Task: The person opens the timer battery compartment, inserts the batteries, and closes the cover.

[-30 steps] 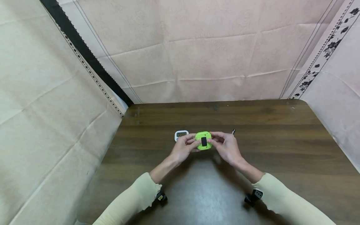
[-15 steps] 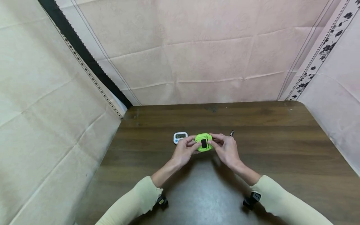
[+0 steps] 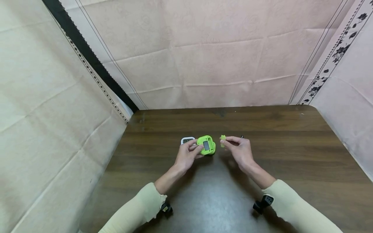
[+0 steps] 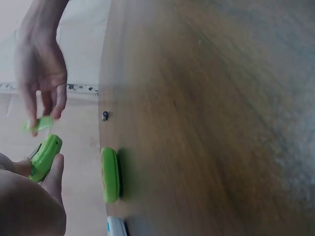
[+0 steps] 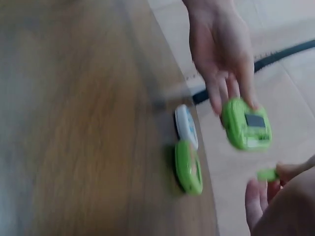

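I've got a brown wood-grain tbl (image 3: pixel 291 145), far R corner rounded. On it, per R wrist cam: white digital timer (image 5: pixel 186 127) w/ a green-cased unit (image 5: pixel 188 168) just beside; can't tell if touching. Small dark item (image 4: pixel 105 116) nr far edge, too tiny to ID. Pale cloth (image 3: pixel 215 64) hangs behind, black strip (image 3: pixel 90 55) at L, floral border (image 3: pixel 340 51) at R.

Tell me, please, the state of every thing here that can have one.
held green device: raised, open recess showing
small green piece: apart from the held green device
left fingers: gripping the held green device
right fingers: pinching the small green piece
second green device: on the table
white timer: on the table, display up
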A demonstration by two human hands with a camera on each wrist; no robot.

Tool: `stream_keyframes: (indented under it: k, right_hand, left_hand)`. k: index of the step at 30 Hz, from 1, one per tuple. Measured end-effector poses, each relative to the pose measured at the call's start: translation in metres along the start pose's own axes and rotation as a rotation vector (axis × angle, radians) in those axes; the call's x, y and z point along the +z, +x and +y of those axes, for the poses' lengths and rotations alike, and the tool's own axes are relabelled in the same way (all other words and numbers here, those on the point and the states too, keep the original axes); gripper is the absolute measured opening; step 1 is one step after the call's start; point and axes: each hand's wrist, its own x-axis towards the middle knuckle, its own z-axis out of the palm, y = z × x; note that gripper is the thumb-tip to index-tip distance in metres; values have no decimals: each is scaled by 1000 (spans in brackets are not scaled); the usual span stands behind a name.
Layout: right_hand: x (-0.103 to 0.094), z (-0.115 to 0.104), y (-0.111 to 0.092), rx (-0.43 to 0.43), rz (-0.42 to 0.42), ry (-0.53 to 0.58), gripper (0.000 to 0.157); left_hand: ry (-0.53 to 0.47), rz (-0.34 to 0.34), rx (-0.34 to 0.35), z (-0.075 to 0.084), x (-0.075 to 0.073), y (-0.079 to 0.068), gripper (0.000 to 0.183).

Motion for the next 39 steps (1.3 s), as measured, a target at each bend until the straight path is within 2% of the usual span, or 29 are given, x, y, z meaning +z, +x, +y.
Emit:
stream_keyframes:
  k: [2, 5, 7, 10, 13, 19, 23, 26, 33, 36, 39]
  right_hand:
    - [-6, 5, 3, 10, -30, -49, 32]
    - [-15, 15, 6, -15, -143, -160, 35]
    - [-19, 23, 8, -69, -217, -259, 32]
    - [-27, 33, 11, -151, -280, -410, 26]
    - [-35, 40, 14, -225, -293, -554, 23]
    - [-41, 47, 21, -378, -250, -793, 22]
    - [-43, 47, 21, -394, -234, -892, 27]
    - [-48, 45, 23, -387, -214, -916, 34]
    - [-75, 43, 41, -378, -75, -802, 63]
    - [-85, 43, 50, -319, -98, -782, 76]
    - [-91, 44, 57, -230, -151, -755, 81]
  left_hand:
    - [-14, 3, -4, -1, -2, 0, 30]
    - [-14, -9, -13, -2, -5, 0, 31]
    - [-11, -20, -18, -1, -5, -1, 33]
    - [-3, -31, -25, -1, -6, 0, 33]
    - [8, -34, -24, 0, -5, -1, 32]
    - [16, -39, -23, 2, -3, -2, 33]
    - [16, -37, -31, 4, -3, -2, 33]
    - [18, -30, -36, 3, -3, -1, 34]
    - [14, -24, -28, 2, -4, 1, 34]
    - [10, -21, -26, 3, -4, 2, 33]
    - [11, -23, -28, 6, -4, 2, 34]
